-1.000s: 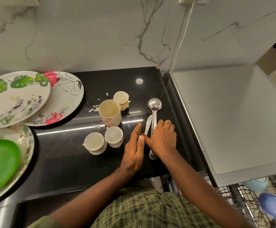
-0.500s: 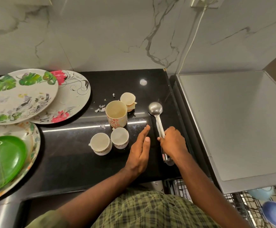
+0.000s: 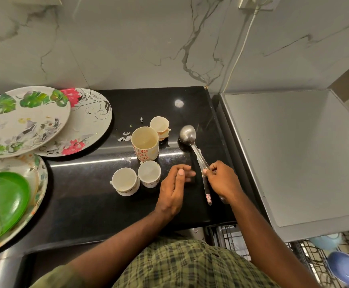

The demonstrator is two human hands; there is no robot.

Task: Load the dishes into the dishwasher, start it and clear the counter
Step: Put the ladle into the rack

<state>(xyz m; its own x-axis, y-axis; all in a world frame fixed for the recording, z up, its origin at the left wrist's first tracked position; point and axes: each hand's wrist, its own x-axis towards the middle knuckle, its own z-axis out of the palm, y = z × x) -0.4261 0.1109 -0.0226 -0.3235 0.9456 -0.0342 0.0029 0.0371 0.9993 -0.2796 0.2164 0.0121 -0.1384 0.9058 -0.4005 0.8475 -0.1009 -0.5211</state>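
Two bowls [image 3: 335,256] sit in the dishwasher rack [image 3: 306,258], nearest the viewer and right of the counter [image 3: 86,204], so loading seems barely begun. On the counter, the right hand [image 3: 223,181] pinches the ladle [image 3: 194,146] handle together with a second utensil [image 3: 207,192]. Left of the ladle, the left hand [image 3: 173,190] hovers, fingers loosely curled, empty. Further left stand four cups [image 3: 136,163], then soiled plates [image 3: 34,125] and scraps. All of these remain to be loaded or cleared.
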